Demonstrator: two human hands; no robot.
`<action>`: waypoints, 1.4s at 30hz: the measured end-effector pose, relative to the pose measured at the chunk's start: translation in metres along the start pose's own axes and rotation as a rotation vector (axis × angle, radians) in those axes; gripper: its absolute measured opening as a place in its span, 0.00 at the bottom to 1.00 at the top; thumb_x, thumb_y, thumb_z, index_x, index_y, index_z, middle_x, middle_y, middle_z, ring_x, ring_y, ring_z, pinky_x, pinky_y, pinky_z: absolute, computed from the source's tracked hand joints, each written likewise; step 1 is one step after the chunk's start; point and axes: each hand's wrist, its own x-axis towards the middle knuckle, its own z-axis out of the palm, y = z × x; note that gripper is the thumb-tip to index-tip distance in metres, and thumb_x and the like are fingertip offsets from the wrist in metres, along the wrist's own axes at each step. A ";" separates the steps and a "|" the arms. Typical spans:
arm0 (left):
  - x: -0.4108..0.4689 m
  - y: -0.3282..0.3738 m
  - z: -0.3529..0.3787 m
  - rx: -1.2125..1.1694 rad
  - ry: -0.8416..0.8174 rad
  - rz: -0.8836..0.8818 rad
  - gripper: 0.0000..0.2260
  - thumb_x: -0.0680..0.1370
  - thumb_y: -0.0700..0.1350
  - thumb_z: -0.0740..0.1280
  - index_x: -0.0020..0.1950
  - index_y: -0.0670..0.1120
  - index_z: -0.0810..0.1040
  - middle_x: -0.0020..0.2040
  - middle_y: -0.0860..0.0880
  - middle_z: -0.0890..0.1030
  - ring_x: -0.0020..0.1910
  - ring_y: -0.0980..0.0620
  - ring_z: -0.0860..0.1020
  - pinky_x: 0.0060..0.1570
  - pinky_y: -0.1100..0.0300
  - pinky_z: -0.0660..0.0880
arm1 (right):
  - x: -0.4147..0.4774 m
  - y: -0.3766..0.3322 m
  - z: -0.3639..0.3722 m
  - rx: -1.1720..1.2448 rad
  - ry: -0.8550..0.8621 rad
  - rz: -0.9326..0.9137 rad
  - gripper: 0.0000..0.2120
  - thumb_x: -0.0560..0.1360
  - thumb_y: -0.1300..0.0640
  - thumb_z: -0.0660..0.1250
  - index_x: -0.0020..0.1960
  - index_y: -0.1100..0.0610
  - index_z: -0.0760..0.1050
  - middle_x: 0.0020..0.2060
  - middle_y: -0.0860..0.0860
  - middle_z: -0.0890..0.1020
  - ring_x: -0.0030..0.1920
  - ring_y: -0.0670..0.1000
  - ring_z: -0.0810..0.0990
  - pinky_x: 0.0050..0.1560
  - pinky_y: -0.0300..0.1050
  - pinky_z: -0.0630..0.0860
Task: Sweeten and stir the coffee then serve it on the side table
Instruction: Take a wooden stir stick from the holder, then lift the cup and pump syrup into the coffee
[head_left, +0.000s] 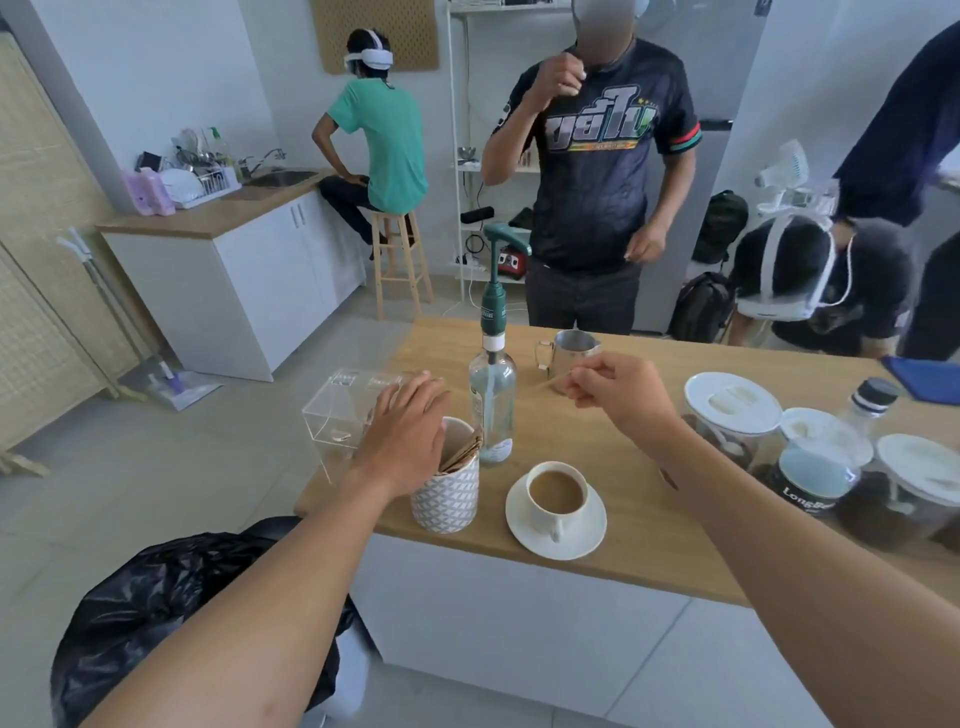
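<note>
Right hand pinches a thin wooden stir stick above the counter. Left hand, fingers straight and together, is over the patterned holder. The coffee cup stands on its saucer.

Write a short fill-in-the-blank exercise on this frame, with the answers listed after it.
The coffee cup stands on a white ____.
The pump on the glass bottle is coloured ____.
The right hand pinches a thin ____ stirrer.
Missing words: saucer; green; wooden.
</note>
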 end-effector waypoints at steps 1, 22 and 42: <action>0.004 0.006 -0.001 -0.006 0.004 0.006 0.19 0.83 0.44 0.54 0.74 0.46 0.66 0.78 0.48 0.62 0.79 0.49 0.52 0.76 0.47 0.49 | -0.003 0.004 -0.009 0.024 0.014 0.016 0.05 0.79 0.64 0.66 0.47 0.59 0.81 0.36 0.48 0.85 0.37 0.47 0.82 0.39 0.34 0.82; -0.006 0.092 0.046 -0.035 -0.116 0.135 0.23 0.83 0.50 0.52 0.76 0.42 0.63 0.77 0.47 0.64 0.78 0.49 0.54 0.77 0.50 0.51 | -0.075 0.138 -0.029 0.112 0.288 0.458 0.05 0.74 0.64 0.71 0.39 0.58 0.82 0.34 0.54 0.86 0.38 0.55 0.87 0.52 0.55 0.83; -0.039 0.110 0.078 -0.137 -0.286 0.064 0.22 0.82 0.47 0.56 0.75 0.43 0.63 0.74 0.48 0.66 0.74 0.49 0.62 0.72 0.55 0.59 | -0.120 0.188 0.029 0.290 0.355 0.717 0.04 0.76 0.63 0.69 0.50 0.61 0.79 0.40 0.55 0.85 0.41 0.52 0.86 0.48 0.46 0.82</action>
